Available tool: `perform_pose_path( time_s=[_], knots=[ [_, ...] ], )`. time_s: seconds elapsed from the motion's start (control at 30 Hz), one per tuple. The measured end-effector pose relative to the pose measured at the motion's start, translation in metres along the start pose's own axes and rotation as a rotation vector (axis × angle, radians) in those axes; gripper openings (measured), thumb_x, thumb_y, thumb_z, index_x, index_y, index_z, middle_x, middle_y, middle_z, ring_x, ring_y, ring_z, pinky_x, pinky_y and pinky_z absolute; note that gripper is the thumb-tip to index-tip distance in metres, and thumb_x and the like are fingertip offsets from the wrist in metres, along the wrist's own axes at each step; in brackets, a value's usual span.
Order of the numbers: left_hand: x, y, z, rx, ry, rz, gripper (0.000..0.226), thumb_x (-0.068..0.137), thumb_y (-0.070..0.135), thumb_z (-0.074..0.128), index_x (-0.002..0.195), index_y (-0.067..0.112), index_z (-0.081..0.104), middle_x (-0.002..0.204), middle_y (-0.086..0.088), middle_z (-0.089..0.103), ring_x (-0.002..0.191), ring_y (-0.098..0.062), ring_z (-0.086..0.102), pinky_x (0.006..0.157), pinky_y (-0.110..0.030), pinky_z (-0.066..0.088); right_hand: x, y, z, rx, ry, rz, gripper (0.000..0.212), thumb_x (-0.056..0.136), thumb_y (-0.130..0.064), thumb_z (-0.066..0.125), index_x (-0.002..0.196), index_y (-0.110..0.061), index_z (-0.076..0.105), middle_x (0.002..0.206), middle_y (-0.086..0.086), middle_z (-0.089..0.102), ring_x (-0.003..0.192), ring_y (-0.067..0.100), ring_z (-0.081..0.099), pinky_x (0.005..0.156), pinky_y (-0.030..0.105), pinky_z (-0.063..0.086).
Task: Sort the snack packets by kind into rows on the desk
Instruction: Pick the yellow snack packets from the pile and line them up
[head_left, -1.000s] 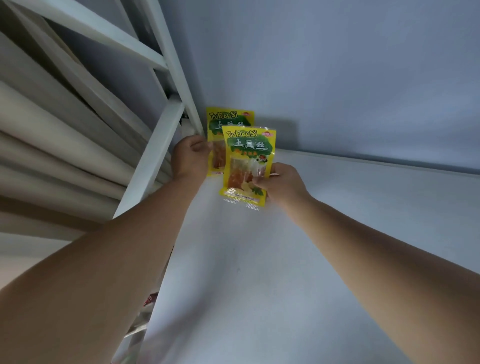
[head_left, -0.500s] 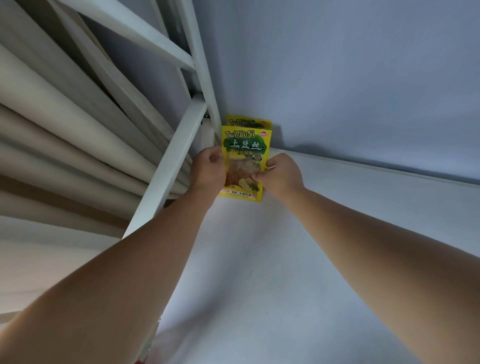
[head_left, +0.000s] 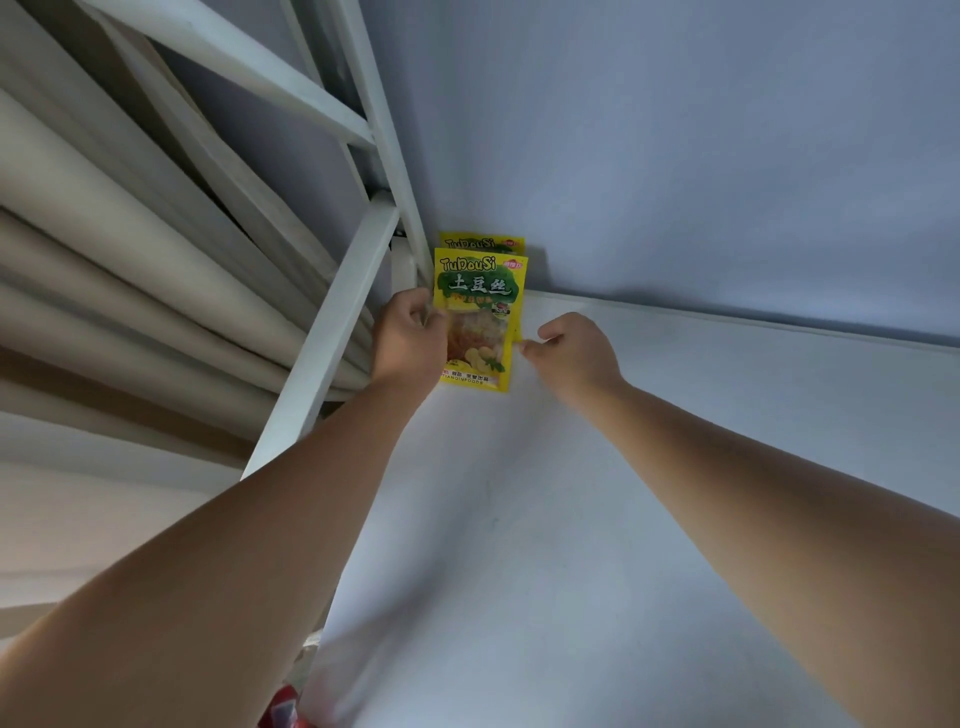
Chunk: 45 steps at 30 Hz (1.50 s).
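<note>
Two yellow and green snack packets of the same kind lie at the far left corner of the white desk. The front packet overlaps the back packet, of which only the top strip shows against the wall. My left hand grips the front packet's left edge with curled fingers. Just off the packet's right edge is my right hand, its loosely curled fingertips at most brushing the edge and holding nothing.
A white metal frame runs along the desk's left side, with beige curtain folds behind it. A blue-grey wall bounds the desk at the back. Something red peeks out at the desk's near left edge.
The front packet was brought left and laid over the back packet. My right hand has since come off its face and drawn back to its right edge. The left hand stays at the left edge.
</note>
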<state>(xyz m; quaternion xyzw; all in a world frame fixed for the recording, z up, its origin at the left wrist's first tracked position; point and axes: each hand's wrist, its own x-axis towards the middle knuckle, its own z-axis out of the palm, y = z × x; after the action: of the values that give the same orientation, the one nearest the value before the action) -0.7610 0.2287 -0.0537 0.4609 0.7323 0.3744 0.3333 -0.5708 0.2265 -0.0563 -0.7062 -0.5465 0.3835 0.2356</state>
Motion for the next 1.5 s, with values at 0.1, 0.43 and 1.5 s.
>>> perform_pose_path(
  time_s=[0.1, 0.43, 1.5],
  knots=[
    [-0.014, 0.009, -0.001, 0.043, 0.011, 0.074, 0.036, 0.099, 0.027, 0.060, 0.135, 0.020, 0.060, 0.130, 0.005, 0.060, 0.113, -0.006, 0.058, 0.085, -0.017, 0.045, -0.015, 0.008, -0.020, -0.011, -0.001, -0.034, 0.023, 0.094, -0.032, 0.067, 0.104, -0.011, 0.066, 0.105, 0.003, 0.061, 0.101, 0.022, 0.057, 0.079, 0.025, 0.039],
    [-0.073, 0.054, 0.050, 0.014, -0.215, 0.211, 0.019, 0.097, 0.028, 0.062, 0.114, 0.024, 0.067, 0.096, 0.016, 0.067, 0.084, 0.003, 0.062, 0.068, -0.013, 0.047, -0.083, 0.065, -0.098, 0.131, 0.152, 0.045, 0.028, 0.093, -0.033, 0.067, 0.117, -0.018, 0.069, 0.107, -0.003, 0.068, 0.078, 0.016, 0.061, 0.062, 0.022, 0.045],
    [-0.365, 0.194, 0.321, 0.180, -0.802, 0.345, 0.012, 0.095, 0.030, 0.066, 0.104, 0.026, 0.073, 0.091, 0.009, 0.077, 0.085, -0.001, 0.070, 0.067, -0.023, 0.047, -0.287, 0.351, -0.382, 0.144, 0.380, 0.261, 0.024, 0.091, -0.025, 0.068, 0.113, -0.013, 0.071, 0.109, -0.003, 0.071, 0.104, 0.010, 0.064, 0.084, 0.024, 0.044]
  ],
)
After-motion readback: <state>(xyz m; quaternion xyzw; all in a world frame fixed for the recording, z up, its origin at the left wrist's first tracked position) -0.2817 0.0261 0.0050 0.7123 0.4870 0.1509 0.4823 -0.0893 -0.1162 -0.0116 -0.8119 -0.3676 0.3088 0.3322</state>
